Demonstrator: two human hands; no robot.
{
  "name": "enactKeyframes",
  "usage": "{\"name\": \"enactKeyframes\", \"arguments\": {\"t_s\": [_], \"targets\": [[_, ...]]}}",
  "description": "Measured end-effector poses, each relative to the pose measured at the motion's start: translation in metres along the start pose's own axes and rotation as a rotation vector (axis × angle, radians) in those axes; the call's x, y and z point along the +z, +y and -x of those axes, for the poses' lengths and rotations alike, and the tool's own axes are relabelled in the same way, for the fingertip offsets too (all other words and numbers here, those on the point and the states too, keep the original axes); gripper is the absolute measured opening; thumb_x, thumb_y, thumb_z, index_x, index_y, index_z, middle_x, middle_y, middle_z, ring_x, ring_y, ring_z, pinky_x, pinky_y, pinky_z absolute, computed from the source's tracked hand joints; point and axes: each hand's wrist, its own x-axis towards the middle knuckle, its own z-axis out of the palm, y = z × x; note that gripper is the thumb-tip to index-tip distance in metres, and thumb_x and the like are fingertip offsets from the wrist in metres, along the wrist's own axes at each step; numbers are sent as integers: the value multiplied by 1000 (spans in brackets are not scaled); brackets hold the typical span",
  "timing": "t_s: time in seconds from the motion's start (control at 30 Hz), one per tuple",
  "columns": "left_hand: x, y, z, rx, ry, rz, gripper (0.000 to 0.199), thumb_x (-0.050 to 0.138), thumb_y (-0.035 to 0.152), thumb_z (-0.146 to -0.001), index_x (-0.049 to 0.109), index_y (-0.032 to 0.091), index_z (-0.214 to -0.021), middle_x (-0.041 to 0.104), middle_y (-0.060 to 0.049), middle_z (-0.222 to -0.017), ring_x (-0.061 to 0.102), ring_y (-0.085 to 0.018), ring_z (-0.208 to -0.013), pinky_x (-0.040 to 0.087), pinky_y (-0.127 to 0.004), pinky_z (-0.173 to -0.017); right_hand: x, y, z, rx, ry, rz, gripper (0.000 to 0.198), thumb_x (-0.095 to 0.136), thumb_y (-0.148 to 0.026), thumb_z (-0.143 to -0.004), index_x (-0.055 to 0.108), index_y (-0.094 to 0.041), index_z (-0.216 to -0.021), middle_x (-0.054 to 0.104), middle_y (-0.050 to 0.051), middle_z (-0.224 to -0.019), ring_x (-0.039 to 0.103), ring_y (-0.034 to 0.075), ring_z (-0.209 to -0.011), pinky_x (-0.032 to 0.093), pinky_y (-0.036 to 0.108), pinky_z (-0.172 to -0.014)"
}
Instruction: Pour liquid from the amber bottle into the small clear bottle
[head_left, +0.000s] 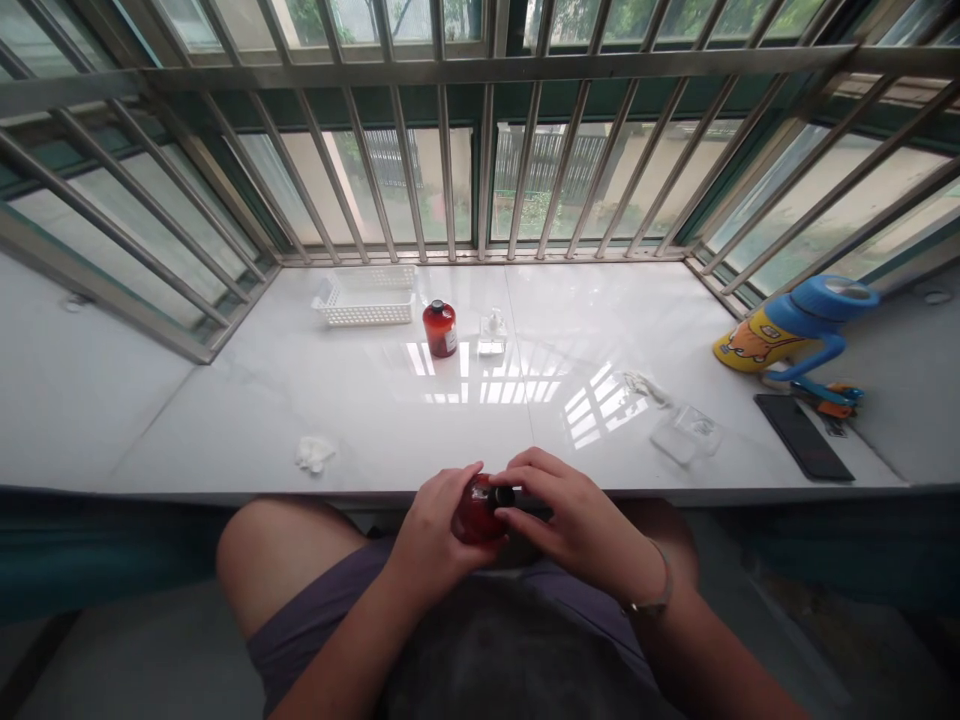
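Observation:
Over my lap, just off the ledge's front edge, my left hand (441, 528) is wrapped round a reddish-brown bottle (474, 512). The bottle lies tilted, its neck towards the right. At that end my right hand (559, 505) has thumb and fingers closed about the black cap (504, 496); whether the cap is screwed down I cannot tell. A second reddish-brown bottle (439, 330) with a dark cap and a pale label stands farther back on the ledge. Beside it is a small clear glass bottle (492, 333).
A white perforated basket (367, 298) stands at the back left. Crumpled tissue (313, 454) lies front left, another twisted tissue (645, 387) to the right. Nearby are a clear bottle (686, 434), a black phone (802, 436) and a yellow-and-blue flask (787, 325). Metal bars (487, 150) close off the window.

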Motion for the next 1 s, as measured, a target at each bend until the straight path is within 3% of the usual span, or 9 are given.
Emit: {"name": "enactKeyframes", "arguments": {"t_s": [0.23, 0.47, 0.67, 0.9, 1.0], "targets": [[2, 6, 1, -13, 11, -3, 94, 95, 23, -69, 52, 32, -152, 68, -11, -137, 68, -35, -124, 58, -50, -107, 14, 2, 5, 100, 127, 20, 19, 79, -29, -96, 71, -25, -113, 69, 4, -101, 67, 20, -92, 58, 34, -82], [0, 9, -3, -46, 28, 17, 86, 90, 24, -74, 54, 31, -151, 70, -11, -132, 70, -34, -118, 60, -50, -102, 15, 3, 12, 43, 148, -21, 50, 71, -29, -101, 55, -31, -148, 68, 7, -121, 68, 21, -99, 63, 38, -89], [1, 9, -3, -34, 42, -1, 92, 92, 20, -68, 54, 32, -151, 70, -9, -134, 69, -33, -120, 59, -49, -104, 12, 3, 12, 33, 81, -24, 40, 62, -19, -104, 61, -32, -142, 68, 8, -125, 68, 22, -113, 61, 39, -99], [2, 9, 0, -27, 15, -38, 91, 93, 23, -69, 54, 32, -151, 70, -11, -133, 69, -35, -121, 59, -52, -104, 23, 9, 15, -14, 192, 190, 18, 67, -32, -105, 67, -25, -121, 72, 8, -101, 69, 24, -92, 60, 39, -82], [3, 9, 1, -30, 12, -44, 90, 93, 24, -70, 54, 32, -151, 70, -11, -133, 69, -36, -121, 59, -52, -103, 27, 8, 18, -6, 216, 244, 17, 65, -34, -106, 67, -25, -121, 73, 8, -102, 69, 25, -93, 60, 41, -83]]}}
